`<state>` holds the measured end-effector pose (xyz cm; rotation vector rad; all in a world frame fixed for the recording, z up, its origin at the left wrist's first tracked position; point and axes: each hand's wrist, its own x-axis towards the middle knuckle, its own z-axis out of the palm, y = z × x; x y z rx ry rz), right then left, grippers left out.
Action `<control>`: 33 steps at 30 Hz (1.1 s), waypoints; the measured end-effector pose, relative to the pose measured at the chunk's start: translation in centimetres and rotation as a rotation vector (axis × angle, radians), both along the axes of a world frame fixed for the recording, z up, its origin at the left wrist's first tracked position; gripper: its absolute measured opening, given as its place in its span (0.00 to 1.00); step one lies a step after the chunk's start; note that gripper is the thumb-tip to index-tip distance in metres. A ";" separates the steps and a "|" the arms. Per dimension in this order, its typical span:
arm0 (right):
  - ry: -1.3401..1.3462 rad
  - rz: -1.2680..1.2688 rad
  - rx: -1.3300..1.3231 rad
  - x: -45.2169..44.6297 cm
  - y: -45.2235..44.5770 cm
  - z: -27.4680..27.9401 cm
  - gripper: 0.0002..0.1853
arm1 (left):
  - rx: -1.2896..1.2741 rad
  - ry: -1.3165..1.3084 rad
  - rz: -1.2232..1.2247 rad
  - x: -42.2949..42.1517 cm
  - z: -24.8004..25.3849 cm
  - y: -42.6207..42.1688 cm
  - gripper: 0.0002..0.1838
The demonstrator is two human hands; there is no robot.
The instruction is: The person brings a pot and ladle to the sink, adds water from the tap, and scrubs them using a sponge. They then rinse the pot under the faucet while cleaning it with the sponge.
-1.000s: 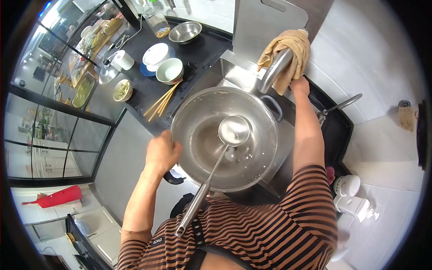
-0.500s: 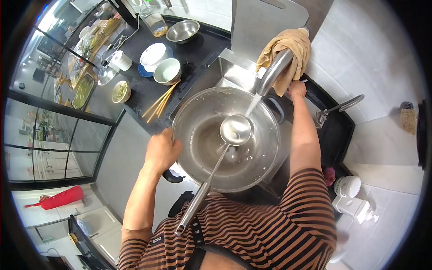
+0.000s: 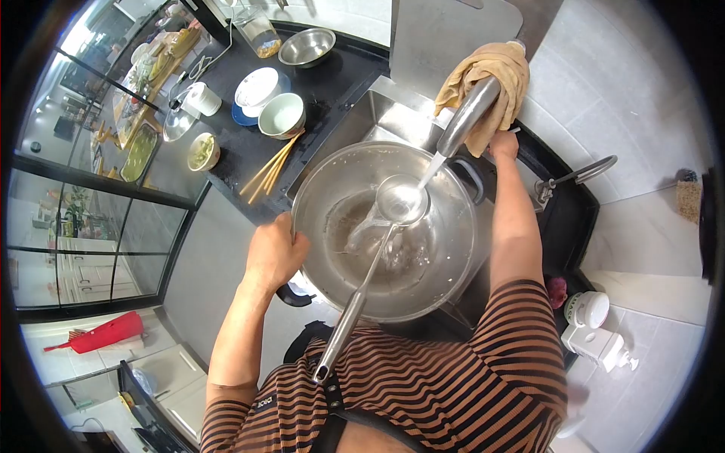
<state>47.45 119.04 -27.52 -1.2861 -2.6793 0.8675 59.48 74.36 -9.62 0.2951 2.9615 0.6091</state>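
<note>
A large steel pot (image 3: 317, 283) sits in the sink, with shallow cloudy water in its bottom. My left hand (image 3: 276, 255) is closed at the pot's left rim; its fingertips are hidden. Across the pot lies a steel ladle (image 3: 351, 325), its bowl inside and its long handle over the rim toward my body, held by neither hand. Water runs from the faucet (image 3: 470, 113) into the ladle's bowl and splashes over. A tan cloth (image 3: 504, 79) is draped around the faucet. My right hand (image 3: 504, 145) is closed around the faucet lever (image 3: 516, 130), whose tip shows.
Left of the sink (image 3: 385, 106), the dark counter holds a green bowl (image 3: 281, 115), chopsticks (image 3: 273, 174), a white dish (image 3: 257, 87), a steel basin (image 3: 307, 47) and a small bowl of food (image 3: 204, 152). At right are a small tap (image 3: 581, 174) and a soap bottle (image 3: 600, 347).
The water stream now pours harder and spills out of the ladle bowl. The ladle has shifted slightly to the right and away from me. Both hands stay in nearly the same places.
</note>
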 end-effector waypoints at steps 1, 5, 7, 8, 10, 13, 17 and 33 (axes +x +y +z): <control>-0.042 0.092 0.084 0.0 0.1 -0.2 0.17 | -0.009 -0.040 0.007 0.0 0.2 0.0 0.08; 0.013 -0.018 -0.074 -0.4 0.9 -1.0 0.19 | -0.023 -0.116 0.023 -0.1 0.5 0.2 0.10; 0.084 -0.144 -0.156 -0.9 1.4 -2.1 0.20 | -0.017 -0.115 0.024 -0.1 0.5 0.2 0.10; 0.085 -0.130 -0.164 -1.0 1.8 -2.6 0.21 | -0.013 -0.116 0.024 -0.1 0.7 0.3 0.10; 0.089 -0.102 -0.180 -0.5 1.1 -1.3 0.21 | -0.017 -0.121 0.028 -0.1 0.8 0.5 0.10; 0.117 -0.147 -0.105 -0.4 0.7 -1.3 0.22 | -0.030 -0.135 0.035 -0.1 0.8 0.5 0.10; 0.079 -0.147 -0.177 -0.1 0.4 -0.2 0.22 | -0.012 -0.112 0.030 -0.1 0.8 0.4 0.10; 0.119 -0.152 -0.177 -0.8 1.5 -2.2 0.22 | 0.040 -0.086 0.060 1.9 -0.1 -1.5 0.08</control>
